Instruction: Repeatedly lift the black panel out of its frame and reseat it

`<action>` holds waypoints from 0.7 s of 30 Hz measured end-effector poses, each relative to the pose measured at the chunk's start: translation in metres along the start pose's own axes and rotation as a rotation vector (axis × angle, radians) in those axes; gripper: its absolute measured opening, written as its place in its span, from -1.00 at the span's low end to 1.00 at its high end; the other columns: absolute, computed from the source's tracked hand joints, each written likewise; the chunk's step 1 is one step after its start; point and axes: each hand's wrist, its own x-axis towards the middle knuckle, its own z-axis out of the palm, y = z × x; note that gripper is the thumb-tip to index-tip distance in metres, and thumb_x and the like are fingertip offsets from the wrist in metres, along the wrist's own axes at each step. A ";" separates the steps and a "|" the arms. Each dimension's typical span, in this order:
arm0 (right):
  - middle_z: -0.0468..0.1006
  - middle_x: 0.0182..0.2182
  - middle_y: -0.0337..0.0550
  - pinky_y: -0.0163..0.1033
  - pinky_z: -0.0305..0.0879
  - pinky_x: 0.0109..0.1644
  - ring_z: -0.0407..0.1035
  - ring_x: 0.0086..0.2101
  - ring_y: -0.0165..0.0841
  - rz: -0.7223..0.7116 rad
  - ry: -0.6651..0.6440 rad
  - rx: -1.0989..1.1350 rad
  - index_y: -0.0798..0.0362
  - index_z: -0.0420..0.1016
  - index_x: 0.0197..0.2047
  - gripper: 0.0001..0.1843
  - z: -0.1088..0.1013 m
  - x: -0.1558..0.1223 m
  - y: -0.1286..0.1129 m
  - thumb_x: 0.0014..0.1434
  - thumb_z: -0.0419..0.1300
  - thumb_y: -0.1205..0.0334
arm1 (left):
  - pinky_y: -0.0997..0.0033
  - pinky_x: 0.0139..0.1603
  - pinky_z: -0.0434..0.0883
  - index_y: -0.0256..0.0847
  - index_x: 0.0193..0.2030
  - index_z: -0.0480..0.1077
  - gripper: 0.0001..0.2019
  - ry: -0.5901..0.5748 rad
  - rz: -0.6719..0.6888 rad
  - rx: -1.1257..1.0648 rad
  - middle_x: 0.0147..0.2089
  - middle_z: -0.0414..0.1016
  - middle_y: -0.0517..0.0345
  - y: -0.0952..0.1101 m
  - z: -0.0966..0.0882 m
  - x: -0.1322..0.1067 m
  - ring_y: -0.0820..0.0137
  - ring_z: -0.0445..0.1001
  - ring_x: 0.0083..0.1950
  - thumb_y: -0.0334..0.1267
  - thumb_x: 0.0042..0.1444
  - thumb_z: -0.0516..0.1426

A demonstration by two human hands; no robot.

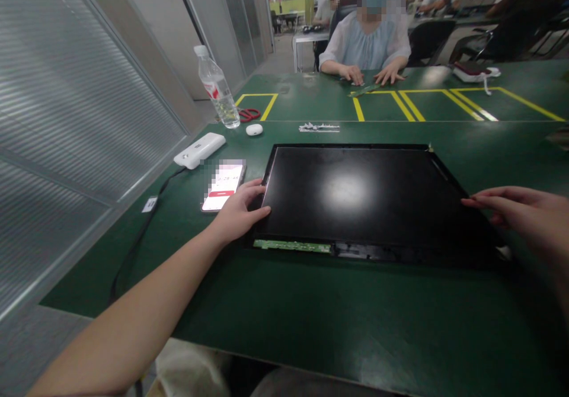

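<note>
A black flat display panel (364,198) lies face up on the green table (311,314). A green circuit strip (291,245) runs along its near edge. My left hand (237,213) grips the panel's left edge, thumb on top and fingers curled at the side. My right hand (522,216) rests at the panel's right edge with fingers stretched out together, touching the rim. Whether the right hand's fingers curl under the panel is hidden.
A phone (223,185) with a lit screen lies just left of my left hand. A white power bank (200,150) with a black cable, a water bottle (217,89), red scissors (249,114) and a white earbud case (254,129) sit at the far left. A person (368,44) sits opposite.
</note>
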 end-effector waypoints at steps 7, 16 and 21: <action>0.54 -0.47 -0.10 -0.11 0.20 -0.39 0.31 -0.44 -0.22 0.019 0.011 -0.037 -0.06 0.56 -0.49 -0.74 -0.001 -0.002 -0.004 -0.33 0.25 0.03 | -0.12 0.53 0.15 -0.20 0.14 0.56 -0.52 0.007 -0.010 -0.017 0.52 0.23 -0.18 0.002 0.000 -0.001 -0.02 0.17 0.55 -0.17 0.05 0.33; 0.56 -0.44 -0.09 -0.10 0.22 -0.38 0.32 -0.44 -0.22 0.020 0.006 -0.026 -0.06 0.56 -0.49 -0.71 -0.002 -0.007 -0.006 -0.36 0.26 0.01 | -0.18 0.53 0.13 -0.14 0.22 0.50 -0.44 -0.028 -0.009 -0.081 0.52 0.26 -0.16 0.010 -0.003 -0.002 -0.05 0.18 0.55 -0.12 0.06 0.33; 0.60 -0.40 -0.08 -0.09 0.23 -0.36 0.35 -0.42 -0.20 -0.002 0.007 -0.055 -0.06 0.59 -0.44 -0.65 0.000 0.002 0.005 -0.35 0.25 -0.04 | -0.26 0.48 0.18 -0.10 0.30 0.45 -0.36 -0.133 0.048 0.096 0.58 0.15 -0.20 0.015 -0.012 -0.007 -0.10 0.08 0.59 0.03 0.10 0.33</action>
